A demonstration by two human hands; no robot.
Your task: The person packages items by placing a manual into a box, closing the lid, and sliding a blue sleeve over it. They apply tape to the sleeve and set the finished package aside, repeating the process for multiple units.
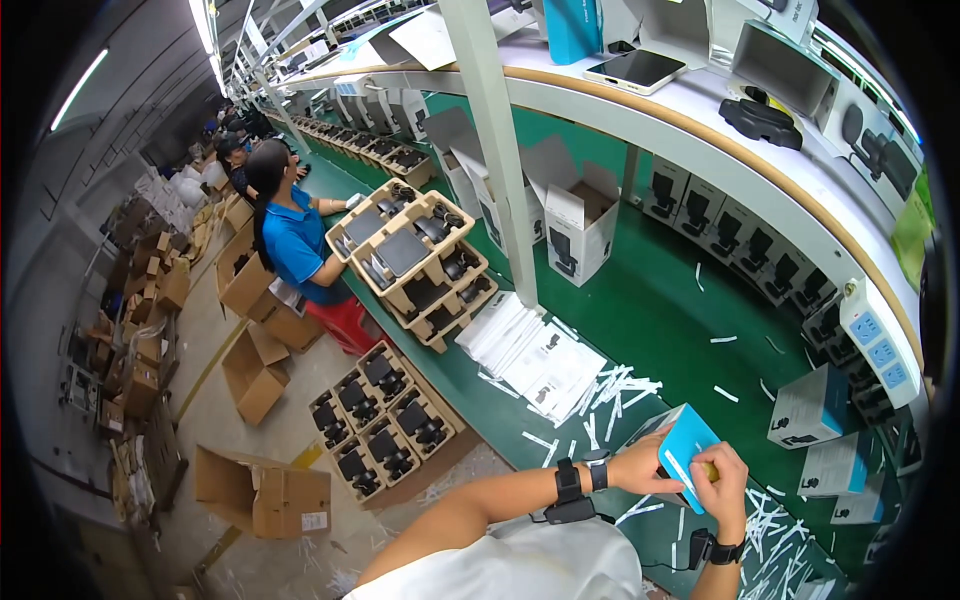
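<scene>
My left hand (643,461) grips a small carton (691,440) with a bright blue side, holding it tilted above the green bench. A white strip (679,467) lies along the blue side. My right hand (724,483) is closed against that same side, fingers bent. Something yellowish shows between its fingers, too small to name. Loose white paper strips (615,395) lie scattered around both hands. Beyond the carton is a spread stack of printed white leaflets (545,365).
Stacked trays of black devices (405,250) stand on the bench at left, beside a person in a blue shirt (300,240). An open white carton (582,225) stands near a post (490,150). Finished-looking cartons (810,405) line the right side. A power strip (880,345) hangs from the shelf.
</scene>
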